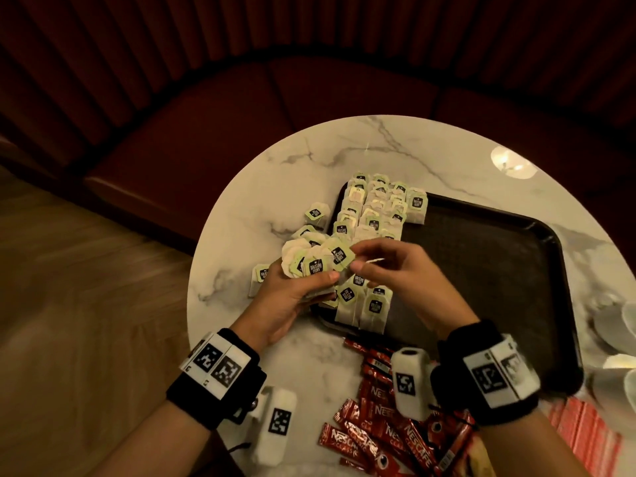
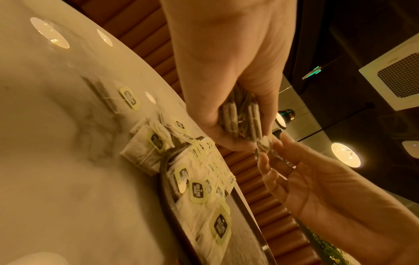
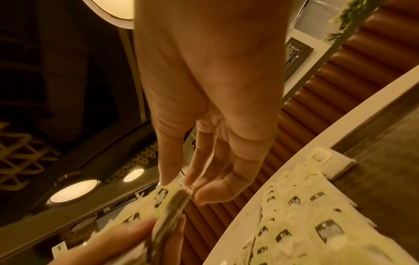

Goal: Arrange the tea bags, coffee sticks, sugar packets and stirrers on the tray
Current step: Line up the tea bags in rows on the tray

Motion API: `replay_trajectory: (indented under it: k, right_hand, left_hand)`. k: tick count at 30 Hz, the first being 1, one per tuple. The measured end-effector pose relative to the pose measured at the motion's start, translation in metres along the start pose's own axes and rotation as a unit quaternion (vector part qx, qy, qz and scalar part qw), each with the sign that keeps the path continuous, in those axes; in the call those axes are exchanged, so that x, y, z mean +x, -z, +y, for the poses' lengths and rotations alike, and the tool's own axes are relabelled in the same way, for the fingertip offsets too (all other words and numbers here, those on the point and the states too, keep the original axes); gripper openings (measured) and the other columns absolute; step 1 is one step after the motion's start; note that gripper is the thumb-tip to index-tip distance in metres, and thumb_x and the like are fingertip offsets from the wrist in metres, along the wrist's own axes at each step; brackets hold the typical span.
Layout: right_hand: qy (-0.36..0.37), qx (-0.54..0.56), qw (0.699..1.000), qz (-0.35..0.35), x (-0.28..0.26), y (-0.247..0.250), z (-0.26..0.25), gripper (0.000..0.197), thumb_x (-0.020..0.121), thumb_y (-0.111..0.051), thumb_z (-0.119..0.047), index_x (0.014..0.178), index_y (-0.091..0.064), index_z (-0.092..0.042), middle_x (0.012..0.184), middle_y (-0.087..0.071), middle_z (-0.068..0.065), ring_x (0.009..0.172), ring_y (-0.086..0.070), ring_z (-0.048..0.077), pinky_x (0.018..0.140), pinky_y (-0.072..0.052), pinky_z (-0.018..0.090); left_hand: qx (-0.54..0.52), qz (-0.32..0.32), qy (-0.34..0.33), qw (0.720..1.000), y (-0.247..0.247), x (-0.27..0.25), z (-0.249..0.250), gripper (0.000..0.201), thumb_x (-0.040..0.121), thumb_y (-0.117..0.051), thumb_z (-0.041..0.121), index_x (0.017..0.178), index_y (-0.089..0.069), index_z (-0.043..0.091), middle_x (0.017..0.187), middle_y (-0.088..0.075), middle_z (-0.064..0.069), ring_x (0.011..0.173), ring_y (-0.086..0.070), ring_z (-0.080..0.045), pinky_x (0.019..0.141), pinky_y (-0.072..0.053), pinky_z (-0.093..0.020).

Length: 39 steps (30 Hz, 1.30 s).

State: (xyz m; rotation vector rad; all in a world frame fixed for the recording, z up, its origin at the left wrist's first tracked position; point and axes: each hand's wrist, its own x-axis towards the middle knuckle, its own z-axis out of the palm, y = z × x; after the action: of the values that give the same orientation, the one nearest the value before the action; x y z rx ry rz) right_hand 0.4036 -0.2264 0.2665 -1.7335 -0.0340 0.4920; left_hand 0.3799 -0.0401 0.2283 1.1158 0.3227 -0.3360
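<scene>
Dim amber light falls on a round white marble table [image 1: 282,173] set before a dark red padded bench [image 1: 241,91], with wooden floor at the left of the head view. Just left of the frame's centre, the left hand [image 1: 289,294] grips a fanned bundle of paper tea bags with pale green tags [image 1: 316,259], its thumb clamped over the front of the stack; the left wrist view shows the bags' edges squeezed between thumb and curled fingers [image 2: 240,122]. The right hand [image 1: 402,266] meets the bundle from the right, its thumb and forefinger pinching one green tag at the bundle's edge [image 3: 172,193], while the remaining fingers hang loosely curled. Both hands hover above the near left corner of a dark brown rectangular plastic tray [image 1: 499,270], which fills the centre right of the frame. Rows of tea bags [image 1: 375,211] lie overlapped along the tray's left end, and a few more [image 1: 364,304] lie at its near left corner below the hands. Loose tea bags [image 1: 315,215] are scattered on the marble just left of the tray. Red Nescafe coffee sticks [image 1: 389,425] lie heaped on the table at the bottom centre, near the tray's front rim. Pink striped packets [image 1: 581,428] sit at the lower right, blurred, and white crockery [image 1: 616,325] shows at the right edge.
</scene>
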Motion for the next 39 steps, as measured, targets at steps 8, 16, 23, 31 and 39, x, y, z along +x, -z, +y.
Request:
replay_trajectory:
  k: [8,16,23,31,39]
  right_hand:
    - [0.03,0.139,0.984,0.111,-0.015,-0.019,0.01,0.019,0.08,-0.075,-0.003,0.099,-0.072,-0.008,0.096,-0.074,0.014,0.086,-0.07,0.016,0.081,-0.055,0.023]
    - [0.068,0.116,0.983,0.123,-0.019,-0.017,0.01,0.018,0.082,-0.073,-0.002,0.1,-0.075,-0.004,0.095,-0.076,0.009,0.094,-0.071,0.024,0.086,-0.057,0.031]
    - [0.06,0.123,0.98,0.146,-0.021,0.0,0.005,0.019,0.082,-0.072,-0.003,0.1,-0.074,-0.006,0.093,-0.077,0.004,0.091,-0.072,0.012,0.077,-0.053,0.016]
    - [-0.011,0.184,0.947,0.262,0.028,0.063,0.044,0.021,0.089,-0.065,-0.001,0.11,-0.069,-0.001,0.102,-0.074,0.012,0.088,-0.071,0.015,0.074,-0.057,0.017]
    - [-0.098,0.099,0.932,0.335,0.081,0.102,0.084,0.006,0.088,-0.07,-0.003,0.09,-0.07,-0.009,0.099,-0.071,0.012,0.08,-0.067,0.015,0.07,-0.055,0.019]
  left_hand:
    - [-0.084,0.029,-0.117,0.989,-0.006,-0.002,0.009,0.03,0.071,-0.071,-0.001,0.099,-0.069,0.008,0.101,-0.073,-0.018,0.096,-0.07,-0.033,0.074,-0.06,-0.036]
    - [-0.053,-0.005,-0.14,0.989,-0.01,0.002,0.015,0.036,0.068,-0.073,-0.005,0.099,-0.068,0.011,0.099,-0.071,-0.019,0.093,-0.07,-0.034,0.074,-0.06,-0.04]
    - [-0.055,0.008,-0.092,0.994,-0.003,0.008,0.012,0.048,0.069,-0.074,-0.004,0.115,-0.064,0.004,0.11,-0.069,-0.022,0.103,-0.068,-0.034,0.084,-0.058,-0.041]
    - [-0.065,0.039,-0.048,0.996,0.006,0.009,0.003,0.044,0.067,-0.073,-0.003,0.109,-0.064,0.007,0.105,-0.071,-0.017,0.099,-0.069,-0.029,0.07,-0.06,-0.03]
    - [-0.054,0.038,-0.02,0.998,0.007,0.005,-0.006,0.047,0.067,-0.074,-0.002,0.112,-0.064,0.007,0.104,-0.072,-0.016,0.101,-0.069,-0.032,0.089,-0.055,-0.047]
